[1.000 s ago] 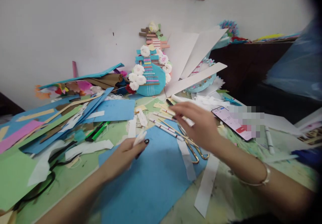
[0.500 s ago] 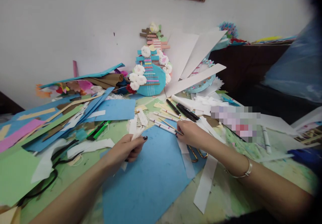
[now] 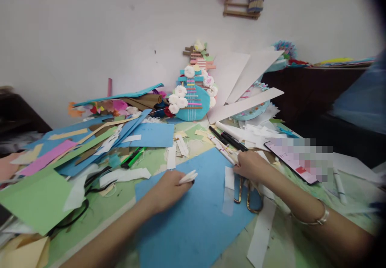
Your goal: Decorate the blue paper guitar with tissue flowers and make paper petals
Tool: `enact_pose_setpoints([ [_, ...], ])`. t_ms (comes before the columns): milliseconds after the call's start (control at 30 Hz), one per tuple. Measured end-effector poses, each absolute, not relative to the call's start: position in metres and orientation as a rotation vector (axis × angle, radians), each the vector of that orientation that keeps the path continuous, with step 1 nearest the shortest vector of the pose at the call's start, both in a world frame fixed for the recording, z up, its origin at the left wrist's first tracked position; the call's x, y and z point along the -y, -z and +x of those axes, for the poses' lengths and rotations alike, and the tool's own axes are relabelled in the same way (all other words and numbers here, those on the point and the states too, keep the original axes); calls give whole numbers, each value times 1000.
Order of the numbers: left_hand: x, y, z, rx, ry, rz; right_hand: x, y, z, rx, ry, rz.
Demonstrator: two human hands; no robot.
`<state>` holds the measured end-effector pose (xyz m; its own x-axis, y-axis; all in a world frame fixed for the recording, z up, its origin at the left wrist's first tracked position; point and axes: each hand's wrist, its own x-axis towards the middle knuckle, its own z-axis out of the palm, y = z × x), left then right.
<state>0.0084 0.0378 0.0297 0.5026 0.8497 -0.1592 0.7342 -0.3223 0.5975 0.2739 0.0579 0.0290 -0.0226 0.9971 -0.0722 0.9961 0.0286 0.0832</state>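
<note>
My left hand is closed around a small bundle of gathered white paper, whose pale tip sticks out past the thumb. Beneath it lies a large blue sheet of paper. Further right, my right hand has its fingers closed at the near ends of several slim white pens with dark bands; the fingertips are partly hidden. Black markers lie just beyond that hand. Gold-handled scissors rest below it, their blades out of sight. Paper strips lie beside the scissors.
A blue paper lute with white flowers leans on the wall. Coloured paper sheets and a green cutter are piled left. At right lie a phone, partly blurred out, and a white pen.
The white pens have been drawn together and now lie alongside the black markers. My left hand has turned, its white paper bundle now pointing right. The view has shifted.
</note>
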Motion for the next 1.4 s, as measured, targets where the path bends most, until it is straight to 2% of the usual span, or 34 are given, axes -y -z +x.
enact_pose_setpoints([
  [133,-29,-26,11,-1385,-59,2453,-62,-44,275,-2144,-62,2151],
  [267,-18,-23,16,-1317,29,2551,-75,-62,240,-2556,10,2012],
  [333,-14,-22,18,-1294,41,2601,-90,-64,210,-2796,294,1889],
  [400,-13,-22,19,-1271,34,2625,-111,-60,177,-2843,836,1873],
  [433,-13,-22,19,-1258,22,2625,-124,-57,162,-2822,980,1891],
  [667,-18,-14,15,-1149,-46,2625,-215,-38,89,-2413,1555,2256],
  [900,-19,-3,16,-1071,12,2684,-247,-41,54,-2198,1984,2510],
  [1000,-19,-2,15,-1048,10,2679,-250,-57,42,-2250,2228,2413],
  [1200,-20,0,15,-1034,-72,2669,-232,-96,15,-2356,2655,1915],
  [1300,-21,3,16,-1018,-68,2683,-211,-104,11,-2336,2684,1717],
  [1400,-22,9,16,-1031,-97,2715,-193,-101,20,-2297,2563,1694],
])
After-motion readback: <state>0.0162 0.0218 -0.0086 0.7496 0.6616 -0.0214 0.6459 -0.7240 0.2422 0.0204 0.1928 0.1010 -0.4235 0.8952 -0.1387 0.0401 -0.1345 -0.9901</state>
